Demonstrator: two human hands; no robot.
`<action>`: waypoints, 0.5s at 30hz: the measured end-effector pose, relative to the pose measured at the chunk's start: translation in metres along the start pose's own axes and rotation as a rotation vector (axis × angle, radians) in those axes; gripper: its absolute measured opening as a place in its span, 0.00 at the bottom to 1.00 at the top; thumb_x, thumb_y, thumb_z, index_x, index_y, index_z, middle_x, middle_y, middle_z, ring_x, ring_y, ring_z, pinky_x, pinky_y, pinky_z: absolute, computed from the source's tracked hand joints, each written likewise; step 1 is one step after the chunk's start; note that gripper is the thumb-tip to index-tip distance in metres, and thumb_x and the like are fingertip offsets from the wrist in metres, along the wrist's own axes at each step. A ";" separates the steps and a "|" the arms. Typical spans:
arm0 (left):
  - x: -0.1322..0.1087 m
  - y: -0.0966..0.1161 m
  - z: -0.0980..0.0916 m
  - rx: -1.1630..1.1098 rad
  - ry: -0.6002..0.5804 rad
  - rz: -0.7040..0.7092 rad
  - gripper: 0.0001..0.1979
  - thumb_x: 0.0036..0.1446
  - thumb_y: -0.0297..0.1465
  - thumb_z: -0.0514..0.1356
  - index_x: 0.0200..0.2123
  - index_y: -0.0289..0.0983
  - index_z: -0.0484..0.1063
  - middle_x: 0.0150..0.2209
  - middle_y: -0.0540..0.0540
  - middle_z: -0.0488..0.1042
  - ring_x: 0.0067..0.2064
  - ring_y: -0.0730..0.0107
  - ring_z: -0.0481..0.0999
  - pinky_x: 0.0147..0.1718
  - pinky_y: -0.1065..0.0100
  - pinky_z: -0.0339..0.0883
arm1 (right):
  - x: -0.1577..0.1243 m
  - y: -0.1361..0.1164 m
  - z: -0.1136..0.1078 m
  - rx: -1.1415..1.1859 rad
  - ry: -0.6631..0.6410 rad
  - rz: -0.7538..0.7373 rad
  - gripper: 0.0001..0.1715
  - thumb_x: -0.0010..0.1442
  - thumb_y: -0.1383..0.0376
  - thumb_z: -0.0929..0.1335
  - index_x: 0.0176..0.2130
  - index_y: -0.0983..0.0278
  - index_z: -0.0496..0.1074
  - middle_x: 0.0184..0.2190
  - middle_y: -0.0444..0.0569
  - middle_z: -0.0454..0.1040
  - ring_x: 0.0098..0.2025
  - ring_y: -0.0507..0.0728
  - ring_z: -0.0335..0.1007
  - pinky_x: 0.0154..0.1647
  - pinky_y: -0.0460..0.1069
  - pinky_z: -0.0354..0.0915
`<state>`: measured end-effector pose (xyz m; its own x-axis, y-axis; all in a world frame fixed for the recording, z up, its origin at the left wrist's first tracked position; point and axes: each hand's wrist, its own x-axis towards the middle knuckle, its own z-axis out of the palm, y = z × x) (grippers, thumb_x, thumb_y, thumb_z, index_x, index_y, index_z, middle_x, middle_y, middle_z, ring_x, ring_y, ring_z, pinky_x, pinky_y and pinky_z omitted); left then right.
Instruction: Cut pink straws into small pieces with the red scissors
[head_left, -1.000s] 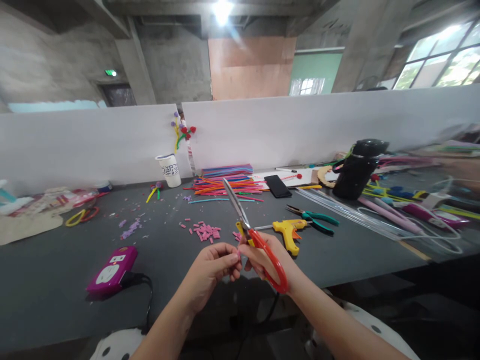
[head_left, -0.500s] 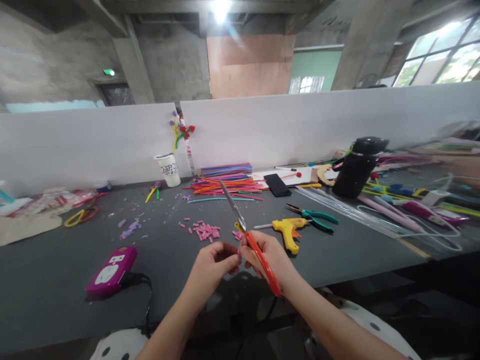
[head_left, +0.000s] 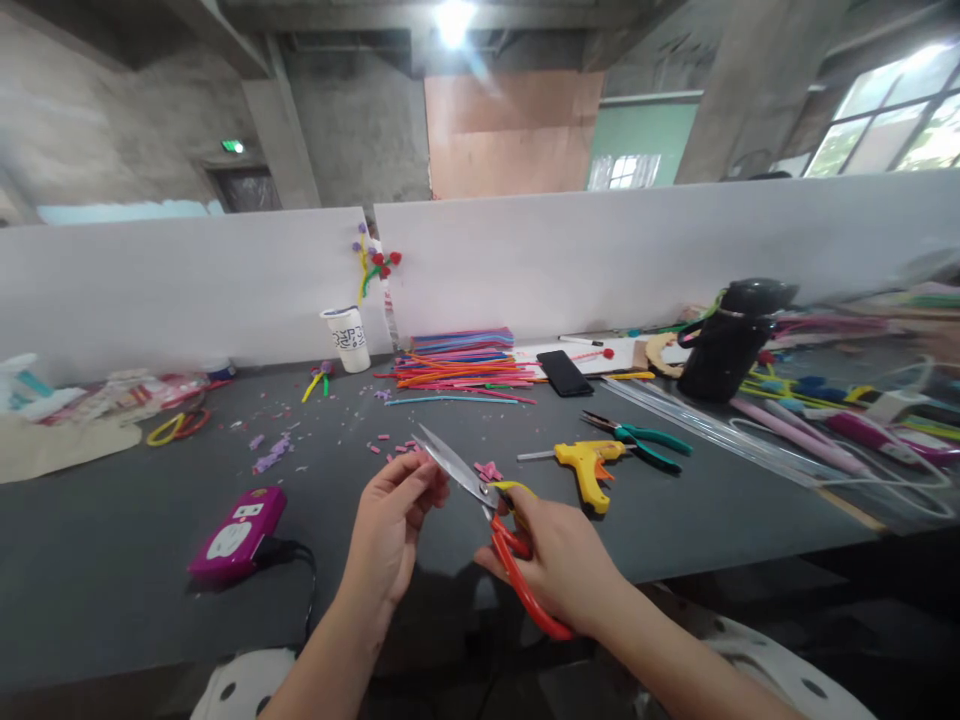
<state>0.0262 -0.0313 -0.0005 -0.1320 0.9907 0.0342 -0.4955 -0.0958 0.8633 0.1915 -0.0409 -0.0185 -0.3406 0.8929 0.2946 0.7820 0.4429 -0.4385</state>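
Scissors [head_left: 480,500], clasped in your right hand [head_left: 559,565], have tilted down leftward, blades now at your pinching left hand [head_left: 390,530], ready for cutting.

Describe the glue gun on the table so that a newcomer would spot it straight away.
Start at the dark grey table and find the right hand, which grips the red-handled scissors. Just beyond that hand the glue gun lies on its side, right beside the green-handled pliers. It is the only bright yellow, pistol-shaped tool there, with orange parts.
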 end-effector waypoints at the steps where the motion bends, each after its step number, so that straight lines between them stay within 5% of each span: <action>1: 0.000 0.000 0.000 -0.011 0.001 0.014 0.04 0.43 0.27 0.61 0.26 0.34 0.71 0.22 0.50 0.71 0.24 0.78 0.68 0.25 0.75 0.61 | -0.002 0.001 0.002 -0.032 0.003 -0.002 0.19 0.48 0.51 0.63 0.34 0.63 0.62 0.22 0.44 0.68 0.25 0.54 0.64 0.24 0.45 0.50; 15: 0.000 -0.002 0.000 -0.095 0.027 0.114 0.01 0.44 0.26 0.60 0.25 0.35 0.72 0.25 0.51 0.72 0.26 0.81 0.68 0.28 0.77 0.62 | -0.003 -0.005 0.013 -0.152 -0.012 -0.022 0.22 0.52 0.49 0.60 0.35 0.65 0.62 0.26 0.48 0.71 0.27 0.57 0.67 0.24 0.46 0.51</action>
<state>0.0270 -0.0313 -0.0025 -0.2144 0.9700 0.1145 -0.5550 -0.2175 0.8029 0.1815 -0.0445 -0.0278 -0.3639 0.8844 0.2924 0.8441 0.4458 -0.2980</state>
